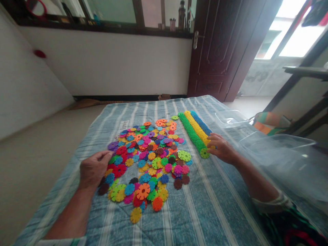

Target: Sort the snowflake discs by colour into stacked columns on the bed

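Note:
A pile of several colourful plastic snowflake discs [151, 157] lies spread on a blue striped cloth [205, 205]. Beside it run three stacked rows of discs: green [191, 131], yellow [196, 126] and blue [202, 123]. My right hand [221, 148] rests at the near end of the yellow row, fingers curled against it. My left hand [93, 169] lies at the pile's left edge, fingers bent and pinched over discs there; what it holds I cannot make out.
A clear plastic box [279, 150] and its lid [230, 118] sit to the right on the cloth. A dark wooden door [220, 51] stands behind. Bare floor [38, 147] lies to the left, a shelf frame at far right.

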{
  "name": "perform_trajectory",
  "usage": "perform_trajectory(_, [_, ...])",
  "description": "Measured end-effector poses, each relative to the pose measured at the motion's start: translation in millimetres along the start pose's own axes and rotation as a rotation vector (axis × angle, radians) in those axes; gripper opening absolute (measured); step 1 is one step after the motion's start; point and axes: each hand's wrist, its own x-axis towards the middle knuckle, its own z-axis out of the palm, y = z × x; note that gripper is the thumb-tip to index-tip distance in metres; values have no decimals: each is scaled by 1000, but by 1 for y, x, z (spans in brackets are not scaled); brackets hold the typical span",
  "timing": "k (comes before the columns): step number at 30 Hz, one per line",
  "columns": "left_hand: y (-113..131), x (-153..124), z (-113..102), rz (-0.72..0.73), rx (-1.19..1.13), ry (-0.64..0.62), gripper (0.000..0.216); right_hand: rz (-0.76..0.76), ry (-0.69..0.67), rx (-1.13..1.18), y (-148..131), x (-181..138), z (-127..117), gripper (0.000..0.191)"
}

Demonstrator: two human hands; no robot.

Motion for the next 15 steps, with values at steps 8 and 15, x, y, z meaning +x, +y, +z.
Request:
perform_trajectory(8, [0,0,-1,50,-4,28,26,-12,-37,-59,-6,-3,-4,13])
perform_trajectory(15, [3,-1,-1,2,-5,-5,30,0,-46,-117,-11,-3,3,13])
